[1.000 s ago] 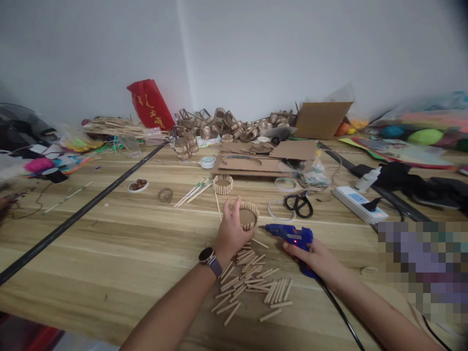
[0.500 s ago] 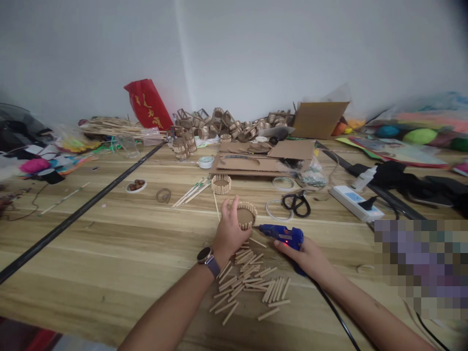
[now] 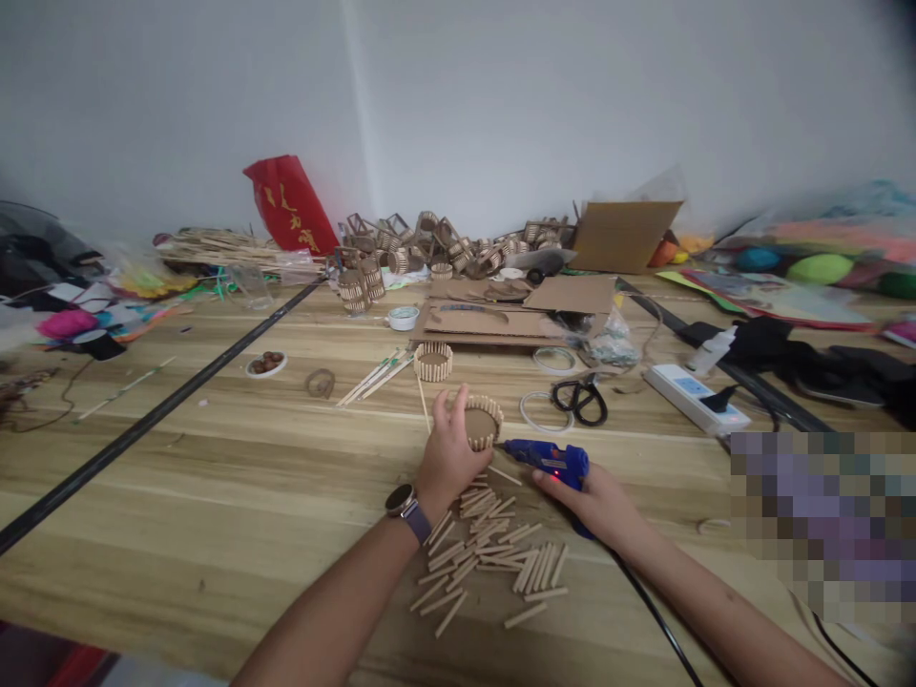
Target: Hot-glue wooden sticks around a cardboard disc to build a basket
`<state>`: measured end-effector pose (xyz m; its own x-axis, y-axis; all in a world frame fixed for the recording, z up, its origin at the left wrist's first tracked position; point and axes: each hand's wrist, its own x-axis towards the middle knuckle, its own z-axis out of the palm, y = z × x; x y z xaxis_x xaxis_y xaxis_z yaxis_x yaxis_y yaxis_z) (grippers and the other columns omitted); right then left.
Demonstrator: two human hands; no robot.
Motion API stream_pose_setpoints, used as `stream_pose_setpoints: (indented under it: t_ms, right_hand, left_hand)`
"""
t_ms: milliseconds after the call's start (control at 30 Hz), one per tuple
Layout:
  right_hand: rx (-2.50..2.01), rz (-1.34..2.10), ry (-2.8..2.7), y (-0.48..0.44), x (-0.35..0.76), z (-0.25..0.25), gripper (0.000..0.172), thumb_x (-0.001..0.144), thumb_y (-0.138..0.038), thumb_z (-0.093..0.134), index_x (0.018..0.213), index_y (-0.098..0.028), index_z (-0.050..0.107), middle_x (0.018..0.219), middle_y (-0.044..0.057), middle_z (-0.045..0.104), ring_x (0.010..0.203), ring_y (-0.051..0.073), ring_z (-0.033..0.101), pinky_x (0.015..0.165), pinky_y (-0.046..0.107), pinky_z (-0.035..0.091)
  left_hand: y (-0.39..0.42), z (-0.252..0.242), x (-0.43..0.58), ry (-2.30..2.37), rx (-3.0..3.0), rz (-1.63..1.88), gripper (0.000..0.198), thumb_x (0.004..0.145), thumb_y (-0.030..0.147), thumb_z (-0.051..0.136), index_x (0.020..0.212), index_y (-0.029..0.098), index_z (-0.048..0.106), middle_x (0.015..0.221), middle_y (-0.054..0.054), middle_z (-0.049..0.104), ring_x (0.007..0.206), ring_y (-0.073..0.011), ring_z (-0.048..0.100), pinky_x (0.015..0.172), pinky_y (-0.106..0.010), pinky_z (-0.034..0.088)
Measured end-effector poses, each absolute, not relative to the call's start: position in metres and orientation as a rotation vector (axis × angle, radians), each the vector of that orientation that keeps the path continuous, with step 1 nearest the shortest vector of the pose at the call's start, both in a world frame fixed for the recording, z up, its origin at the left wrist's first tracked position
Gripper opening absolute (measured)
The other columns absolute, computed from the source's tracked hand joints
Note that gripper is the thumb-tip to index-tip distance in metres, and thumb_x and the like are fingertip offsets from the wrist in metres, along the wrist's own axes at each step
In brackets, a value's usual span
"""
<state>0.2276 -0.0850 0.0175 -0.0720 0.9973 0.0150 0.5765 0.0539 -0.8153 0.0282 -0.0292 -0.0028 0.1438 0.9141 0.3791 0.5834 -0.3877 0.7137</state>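
My left hand grips the left side of a small round basket, made of a cardboard disc with short wooden sticks standing round its edge. In my right hand is a blue glue gun with a red light lit. Its nozzle points left and meets the basket's lower right rim; whether it touches cannot be made out. One loose stick lies just below the nozzle. A pile of short wooden sticks spreads on the table below my hands. Beyond the left hand stands another stick-walled basket.
Black scissors and tape rings lie right of the basket. A white power strip is farther right. Cardboard sheets lie behind, before a heap of small stick baskets. A dish of brown balls sits left.
The glue gun and my right hand have shifted slightly left, bringing the nozzle closer to the basket's rim. My left hand and the basket stay in place.
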Motion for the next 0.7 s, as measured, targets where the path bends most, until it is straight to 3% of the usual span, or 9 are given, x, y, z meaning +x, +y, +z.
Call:
stream_pose_setpoints:
  t_ms: [433, 700]
  right_hand:
    - [-1.606, 0.824, -1.745, -0.0846, 0.2256, 0.0194, 0.046, 0.074, -0.056, 0.055, 0.093, -0.02, 0.074, 0.088, 0.006, 0.077, 0.082, 0.029, 0.07, 0.076, 0.039, 0.055]
    - [-1.605, 0.801, -1.752, -0.0848, 0.2247, 0.0201, 0.047, 0.075, -0.054, 0.053, 0.098, -0.019, 0.073, 0.094, 0.007, 0.076, 0.087, 0.03, 0.069, 0.081, 0.04, 0.054]
  left_hand:
    - [-0.029, -0.0026, 0.0283, 1.436, 2.044, 1.134, 0.092, 0.065, 0.013, 0.069, 0.144, 0.023, 0.022, 0.144, -0.013, 0.021, 0.13, -0.0289, 0.04, 0.106, -0.041, 0.041]
    - [-0.0291, -0.0017, 0.0282, 1.433, 2.049, 1.129, 0.092, 0.064, 0.012, 0.069, 0.143, 0.022, 0.023, 0.144, -0.013, 0.021, 0.131, -0.0286, 0.039, 0.107, -0.04, 0.04]
